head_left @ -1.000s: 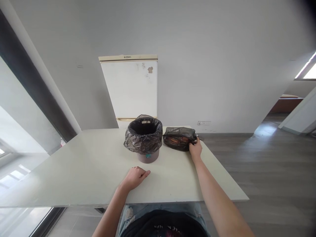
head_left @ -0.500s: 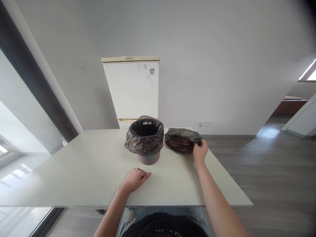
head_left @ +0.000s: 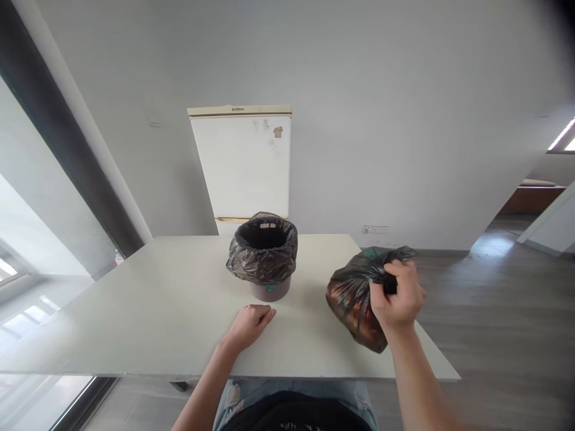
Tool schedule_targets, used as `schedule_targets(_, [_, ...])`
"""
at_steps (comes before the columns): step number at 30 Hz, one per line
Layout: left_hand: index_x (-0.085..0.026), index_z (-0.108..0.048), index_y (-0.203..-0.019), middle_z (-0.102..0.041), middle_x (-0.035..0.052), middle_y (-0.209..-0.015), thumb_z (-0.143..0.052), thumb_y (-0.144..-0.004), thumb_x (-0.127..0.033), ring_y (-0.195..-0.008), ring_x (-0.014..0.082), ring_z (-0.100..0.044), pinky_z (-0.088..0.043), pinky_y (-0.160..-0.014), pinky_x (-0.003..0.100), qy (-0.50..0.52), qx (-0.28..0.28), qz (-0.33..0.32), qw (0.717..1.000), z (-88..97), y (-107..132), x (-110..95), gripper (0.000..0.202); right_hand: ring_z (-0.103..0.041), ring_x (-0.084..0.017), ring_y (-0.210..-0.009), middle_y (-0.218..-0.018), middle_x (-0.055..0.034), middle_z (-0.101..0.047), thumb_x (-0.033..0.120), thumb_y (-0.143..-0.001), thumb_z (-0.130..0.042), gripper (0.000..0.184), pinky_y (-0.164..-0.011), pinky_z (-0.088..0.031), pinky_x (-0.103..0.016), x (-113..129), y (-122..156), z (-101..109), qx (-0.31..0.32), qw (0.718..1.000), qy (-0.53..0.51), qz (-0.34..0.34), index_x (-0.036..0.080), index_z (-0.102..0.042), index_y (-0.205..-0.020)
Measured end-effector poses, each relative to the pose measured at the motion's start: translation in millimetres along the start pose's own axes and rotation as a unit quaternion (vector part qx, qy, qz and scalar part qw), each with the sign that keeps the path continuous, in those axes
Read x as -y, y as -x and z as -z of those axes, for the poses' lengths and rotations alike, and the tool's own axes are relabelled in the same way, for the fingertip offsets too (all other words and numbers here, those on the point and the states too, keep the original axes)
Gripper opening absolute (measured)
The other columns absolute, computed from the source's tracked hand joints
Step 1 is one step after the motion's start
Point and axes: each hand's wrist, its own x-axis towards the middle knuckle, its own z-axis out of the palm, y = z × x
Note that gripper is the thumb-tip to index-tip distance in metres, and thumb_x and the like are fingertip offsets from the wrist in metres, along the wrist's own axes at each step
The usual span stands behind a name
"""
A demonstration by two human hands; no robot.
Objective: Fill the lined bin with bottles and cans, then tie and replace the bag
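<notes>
My right hand [head_left: 402,294] grips the gathered neck of a dark, see-through plastic garbage bag [head_left: 357,299] and holds it up over the right side of the table. The bag bulges with reddish, orange and green contents whose kind I cannot make out. My left hand [head_left: 250,325] rests on the tabletop with its fingers curled in, nothing visible in them. Just beyond it stands a small brownish trash can [head_left: 272,293], upright. A black plastic liner [head_left: 265,263] is folded over its rim and drapes down the outside; the can's inside looks dark.
The pale table [head_left: 171,305] spans the space before me, its right edge close to the bag. Behind it stand a white refrigerator [head_left: 247,164] and a grey wall [head_left: 368,120] with a low socket [head_left: 375,229]. Wood-look floor [head_left: 471,311] lies to the right.
My right hand has lifted the garbage bag off the table's far right and drawn it nearer and rightward. The bag now hangs tilted from my fist. My left hand and the trash can have stayed put.
</notes>
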Motion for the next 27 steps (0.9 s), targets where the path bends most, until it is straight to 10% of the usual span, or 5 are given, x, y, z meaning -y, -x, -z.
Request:
schedule_targets(10, [-0.023, -0.052, -0.091, -0.05, -0.0035, -0.07, -0.042, -0.108, -0.037, -0.063, 0.0131, -0.047, -0.038, -0.065, 0.025, 0.151, -0.245, 0.029, 0.957, -19.1, 17.8, -100.7, 0.024, -0.053, -0.022, -0.075, -0.079, -0.0012, -0.058, 0.005, -0.085, -0.063, 0.025, -0.077, -0.042, -0.039, 59.3, -3.1, -13.3, 0.077, 0.994, -0.068, -0.023, 0.025, -0.053, -0.095])
schedule_targets(20, [-0.024, -0.054, -0.113, -0.062, 0.0077, -0.108, -0.051, -0.104, -0.029, -0.101, 0.0218, -0.061, -0.052, -0.089, 0.036, 0.21, -0.163, -0.012, 0.964, -13.9, 12.9, -134.5, 0.011, -0.053, -0.022, -0.079, -0.087, -0.0027, -0.061, 0.001, -0.089, -0.055, 0.031, -0.072, -0.045, -0.033, 82.8, 0.2, -26.4, 0.226, 0.957, -0.18, -0.029, 0.025, -0.055, -0.108])
schedule_targets(27, [-0.025, -0.052, -0.131, -0.065, 0.006, -0.104, -0.045, -0.108, -0.033, -0.094, 0.0202, -0.063, -0.053, -0.088, 0.037, 0.248, -0.255, 0.026, 0.934, -1.4, 3.4, -143.1, 0.025, -0.058, -0.022, -0.086, -0.095, -0.0051, -0.064, 0.001, -0.091, -0.05, 0.033, -0.082, -0.043, -0.038, 98.8, -6.8, -46.1, 0.359, 0.916, -0.177, 0.013, 0.023, -0.058, -0.114])
